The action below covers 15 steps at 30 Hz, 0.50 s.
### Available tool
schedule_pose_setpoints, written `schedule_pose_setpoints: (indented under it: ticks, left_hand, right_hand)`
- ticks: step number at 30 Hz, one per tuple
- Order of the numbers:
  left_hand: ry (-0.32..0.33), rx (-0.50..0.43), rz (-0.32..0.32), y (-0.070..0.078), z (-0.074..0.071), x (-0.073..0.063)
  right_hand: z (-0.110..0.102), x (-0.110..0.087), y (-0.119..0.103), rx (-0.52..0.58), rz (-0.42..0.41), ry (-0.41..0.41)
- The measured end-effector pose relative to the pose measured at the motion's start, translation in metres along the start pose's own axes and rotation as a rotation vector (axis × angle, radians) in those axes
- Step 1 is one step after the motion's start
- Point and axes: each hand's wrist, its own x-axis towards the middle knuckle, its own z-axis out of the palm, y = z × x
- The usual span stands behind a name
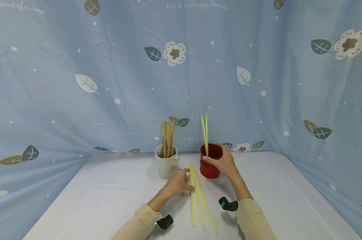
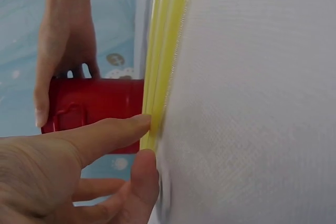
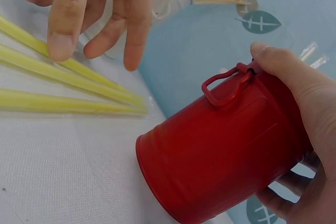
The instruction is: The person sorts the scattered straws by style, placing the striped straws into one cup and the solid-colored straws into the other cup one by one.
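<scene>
My right hand [image 1: 224,161] grips a small red bucket [image 3: 220,150] by its rim, thumb on the near side and fingers behind. Two yellow-green straws [image 1: 205,133] in clear wrappers stand up in that bucket. Three more wrapped straws [image 1: 198,200] lie fanned on the table, their far ends close together. Over these far ends is my left hand [image 1: 177,182], thumb and forefinger spread. In the left wrist view its forefinger [image 2: 113,132] overlaps the straws, with the thumb tip right at their edge.
A white bucket [image 1: 166,166] holding several paper-wrapped chopsticks [image 1: 168,140] stands left of the red one. Behind them hangs a blue curtain [image 1: 124,83] with leaf and flower prints. White cloth covers the table [image 1: 109,200].
</scene>
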Motion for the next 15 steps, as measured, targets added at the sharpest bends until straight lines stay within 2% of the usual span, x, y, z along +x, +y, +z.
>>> schedule_pose_setpoints:
  ticks: [4,9,15]
  left_hand:
    - [-0.012,-0.017,0.012,0.0006,-0.0011,-0.0007]
    - [-0.03,-0.056,-0.004,0.0015,-0.0022,-0.0023]
    - [-0.015,-0.048,-0.019,0.0002,-0.0005,-0.0022]
  right_hand:
    - [-0.0012,-0.0002,-0.0003,-0.01,-0.008,0.003]
    - [-0.0013,-0.0001,-0.0005,-0.011,-0.008,0.001]
    - [-0.0015,-0.0002,-0.0012,-0.009,-0.003,0.0]
